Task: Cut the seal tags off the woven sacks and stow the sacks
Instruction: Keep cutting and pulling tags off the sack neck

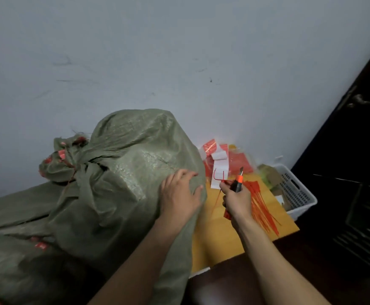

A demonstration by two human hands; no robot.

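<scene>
One full green sack stands on the left part of the table, against the wall. Its neck is gathered to the left and bound with a red tie, and scraps of red show in the bunched cloth there. The left hand lies flat on the sack's right flank, palm down, with fingers nearly straight on the weave, gripping nothing.

Just right of it, clear of the sack, the right hand is curled round a knife with an orange and black handle. The short blade points up and away from the person. A thin red tag hangs at the same fist, its strap trailing down toward the tabletop. Whether the fingers pinch it or it is only caught beside the handle, I cannot tell.

To the right of that hand, a heap of red tags lies fanned out on the yellow wood. Nearer the wall sits a loose pile of red and white labels. A white slatted basket stands at the table's right end with cardboard scraps in it. A second green sack, flat and slack, lies at the far left beside the full one. A dark door fills the right edge.
</scene>
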